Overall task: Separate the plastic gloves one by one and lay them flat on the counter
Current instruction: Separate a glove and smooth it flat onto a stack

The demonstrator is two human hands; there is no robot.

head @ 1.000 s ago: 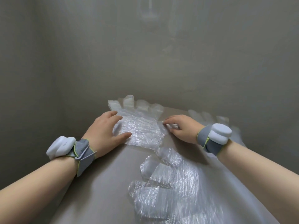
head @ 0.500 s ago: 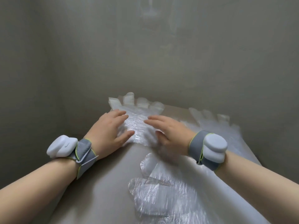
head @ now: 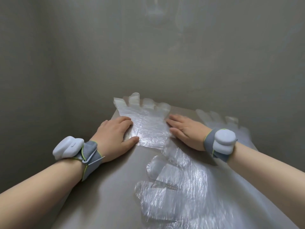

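Observation:
A clear plastic glove (head: 149, 124) lies flat on the grey counter (head: 105, 192), its fingers against the back wall. My left hand (head: 115, 136) presses its left edge with straight fingers. On the glove's right edge my right hand (head: 186, 131) lies flat too. A crumpled pile of clear plastic gloves (head: 173, 192) sits nearer to me, in the middle of the counter. Another flattened glove (head: 219, 121) lies at the back right, partly hidden by my right wrist.
Grey walls close in at the back and left, meeting the counter just beyond the glove's fingers. Each wrist carries a white device on a grey strap, the left one (head: 68, 149) and the right one (head: 224, 141).
My right hand moved from pinching the glove's right edge to the middle, then slid right to lie flat on that edge. The glove is now spread smooth. My left hand barely moved.

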